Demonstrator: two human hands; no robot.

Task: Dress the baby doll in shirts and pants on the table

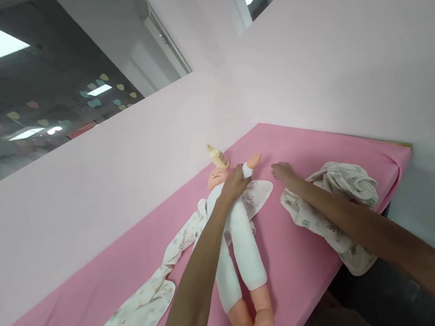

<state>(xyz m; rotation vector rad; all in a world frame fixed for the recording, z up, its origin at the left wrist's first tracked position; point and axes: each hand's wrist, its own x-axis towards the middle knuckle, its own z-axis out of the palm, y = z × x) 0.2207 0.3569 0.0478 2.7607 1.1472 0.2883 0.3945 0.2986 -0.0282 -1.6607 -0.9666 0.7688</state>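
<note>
A baby doll (246, 246) with a white cloth body lies on its back, its bare feet towards me. My left hand (235, 183) is closed round its upper arm, near the shoulder, and the doll's forearm points up to the right. Part of a pale printed baby garment (261, 193) shows under that arm and behind the torso; the rest is hidden by the doll. To the right of the doll, my right hand (283, 171) hovers over or rests on the pink sheet with its fingers curled and nothing visible in them.
A pink sheet (289, 261) covers the table, which meets pale walls. A bottle with yellowish contents (219, 157) leans by the doll's head. Long printed cloth (131, 323) stretches along the left; crumpled printed cloth (345, 182) lies under my right forearm, hanging over the front edge.
</note>
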